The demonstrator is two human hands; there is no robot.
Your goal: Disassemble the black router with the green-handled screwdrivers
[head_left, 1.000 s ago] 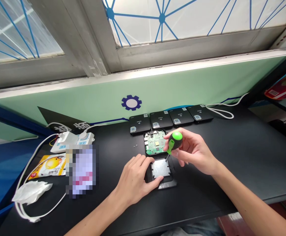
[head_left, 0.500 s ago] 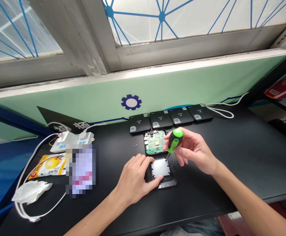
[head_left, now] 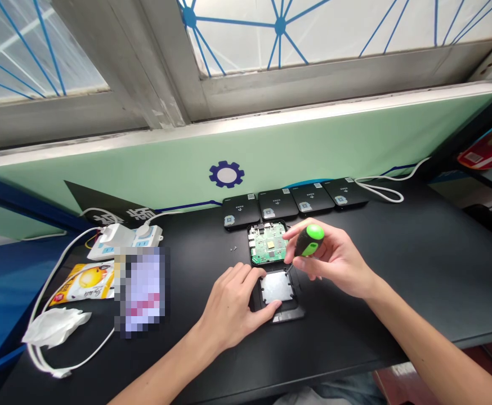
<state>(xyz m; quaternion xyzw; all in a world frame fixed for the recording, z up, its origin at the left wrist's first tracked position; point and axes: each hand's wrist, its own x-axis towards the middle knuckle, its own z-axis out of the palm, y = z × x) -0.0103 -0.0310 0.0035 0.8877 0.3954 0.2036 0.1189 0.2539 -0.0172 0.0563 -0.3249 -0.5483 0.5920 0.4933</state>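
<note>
The left hand [head_left: 235,301] is gripping a black cover [head_left: 289,306] across its left side, forefinger at the far corner and thumb over the near part, apparently to stop it turning. The right hand [head_left: 332,256] is closing around a green-and-black screwdriver [head_left: 309,241], whose slanted shaft is reaching the far right corner of the metal plate [head_left: 276,288]; whether the tip is seated is too small to tell.

The cover is lying near the middle of the surface's [head_left: 423,242] front edge. Just beyond it, a circuit board [head_left: 263,250] is sitting in an open case, with tiny screws [head_left: 233,248] resting to its left, probably within easy reach. Black boxes [head_left: 280,202] are lining the far edge, limiting room behind the board. A power strip [head_left: 153,239] and packet [head_left: 88,281] are occupying the left end; wider room is extending toward the right edge.
</note>
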